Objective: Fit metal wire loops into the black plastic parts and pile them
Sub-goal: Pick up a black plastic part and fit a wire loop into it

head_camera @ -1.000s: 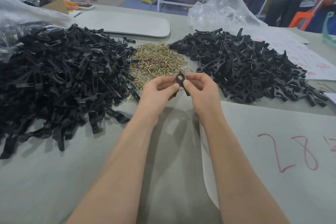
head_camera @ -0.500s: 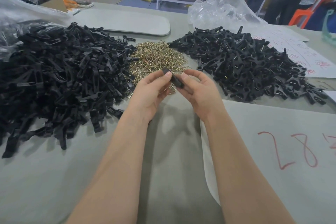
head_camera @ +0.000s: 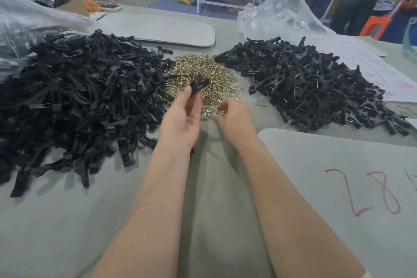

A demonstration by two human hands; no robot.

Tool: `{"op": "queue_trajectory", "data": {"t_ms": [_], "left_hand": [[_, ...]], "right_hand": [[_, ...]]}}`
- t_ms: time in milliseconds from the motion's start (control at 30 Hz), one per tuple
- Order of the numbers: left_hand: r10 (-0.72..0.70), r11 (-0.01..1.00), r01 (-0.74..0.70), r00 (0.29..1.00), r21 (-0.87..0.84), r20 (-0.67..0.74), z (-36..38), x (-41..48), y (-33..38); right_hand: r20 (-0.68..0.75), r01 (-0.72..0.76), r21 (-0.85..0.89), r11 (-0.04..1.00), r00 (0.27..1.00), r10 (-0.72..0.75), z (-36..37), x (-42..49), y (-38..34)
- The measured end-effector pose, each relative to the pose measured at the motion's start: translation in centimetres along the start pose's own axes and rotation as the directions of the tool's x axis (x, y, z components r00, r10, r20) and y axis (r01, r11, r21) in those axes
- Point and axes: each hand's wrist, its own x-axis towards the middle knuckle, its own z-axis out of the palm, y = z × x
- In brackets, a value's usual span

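My left hand [head_camera: 180, 117] pinches a black plastic part [head_camera: 198, 84] between thumb and fingertips and holds it up over the heap of brass wire loops [head_camera: 203, 74]. My right hand [head_camera: 233, 119] is lowered to the near edge of that heap, with its fingers curled down among the loops. Motion blur hides whether it pinches one. A large pile of bare black parts [head_camera: 74, 101] lies to the left. On the right lies a pile of black parts with wire loops fitted [head_camera: 316, 88].
A single loop [head_camera: 261, 102] lies loose between the heap and the right pile. Grey boards lie at the back [head_camera: 158, 29] and at the near right [head_camera: 338, 165]. Clear plastic bags [head_camera: 277, 16] sit behind both piles. People stand at the far right.
My right hand let go of the black part and dropped to the wire heap. My left hand kept the part and lifted it forward over the loops.
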Motion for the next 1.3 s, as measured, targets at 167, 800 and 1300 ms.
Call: {"op": "queue_trajectory", "data": {"t_ms": [167, 800, 1300], "left_hand": [[-0.087, 0.996, 0.087, 0.996, 0.026, -0.015, 0.2, -0.3, -0.3], [0.224, -0.211, -0.561, 0.769, 0.8, 0.599, -0.8, 0.2, -3.1], [0.124, -0.26, -0.62, 0.739, 0.74, 0.662, -1.2, -0.1, -2.5]], "right_hand": [[-0.041, 0.067, 0.077, 0.995, 0.997, -0.064, -1.1, -0.1, 0.8], [-0.116, -0.018, 0.758, 0.652, 0.98, 0.161, -5.6, -2.1, 2.6], [0.053, -0.148, 0.576, 0.804, 0.988, 0.144, -6.9, -2.8, 2.3]]}}
